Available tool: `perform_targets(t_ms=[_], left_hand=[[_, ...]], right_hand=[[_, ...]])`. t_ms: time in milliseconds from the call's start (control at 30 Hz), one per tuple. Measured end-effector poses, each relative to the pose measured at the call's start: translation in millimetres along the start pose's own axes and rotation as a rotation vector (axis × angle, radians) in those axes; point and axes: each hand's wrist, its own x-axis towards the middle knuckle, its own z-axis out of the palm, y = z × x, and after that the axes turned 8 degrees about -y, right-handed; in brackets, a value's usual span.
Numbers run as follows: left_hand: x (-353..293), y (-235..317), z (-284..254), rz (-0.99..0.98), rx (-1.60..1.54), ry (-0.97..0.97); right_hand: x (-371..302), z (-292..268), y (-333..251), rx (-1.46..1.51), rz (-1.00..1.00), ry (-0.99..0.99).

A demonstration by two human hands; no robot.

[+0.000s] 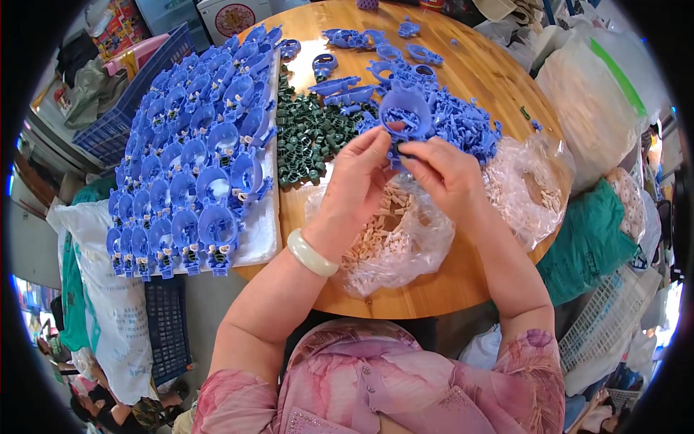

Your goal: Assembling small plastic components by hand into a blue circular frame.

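Above the table, both hands hold a blue plastic part with a round, cup-like ring point(408, 100). My left hand point(353, 184) pinches its lower end between thumb and fingers. My right hand point(450, 173) is closed at the same end, with a small dark piece point(406, 153) at its fingertips; its exact shape is hidden. Left of the hands lies a heap of dark green plastic pieces point(303, 141). Behind and right of them is a pile of small blue pieces point(466, 123). Below the hands, a clear plastic bag point(428, 249) spreads open around small cream-coloured pieces point(383, 235).
Rows of blue parts with small attached pieces point(191, 163) cover a white board point(264, 239) at the left. Another clear bag point(510, 220) with cream pieces lies at the right of the round wooden table point(499, 79). More blue parts point(354, 36) lie at the back.
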Motion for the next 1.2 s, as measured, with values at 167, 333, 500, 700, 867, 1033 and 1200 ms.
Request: perform_targets(t_ms=[167, 333, 500, 700, 867, 1033, 1200], left_hand=[[6.6, 8.5, -7.8, 0.083, -0.003, 0.006], [4.0, 12.7, -4.5, 0.085, 0.025, 0.028], [2.3, 16.9, -2.4, 0.104, 0.051, 0.022], [1.9, 15.3, -5.3, 0.079, 0.036, 0.014], [4.5, 17.2, -6.1, 0.075, 0.028, 0.003], [3.4, 16.5, -0.7, 0.046, 0.035, 0.048], [-2.4, 16.9, -1.6, -0.015, 0.066, 0.041]], right_hand=[[5.6, -30.1, 1.5, 0.377, 0.408, 0.106], [-0.3, -39.1, 30.1, 0.332, 0.525, -0.218], [-7.9, -24.2, 25.4, 0.236, 0.378, -0.369], [-13.9, 12.0, -8.7, 0.165, 0.151, -0.589], [-14.9, 30.5, -6.5, -0.036, -0.021, -0.577], [-14.6, 13.6, -4.0, 0.121, 0.089, -0.443], [-15.3, -21.7, -12.6, 0.493, 0.474, -0.346]])
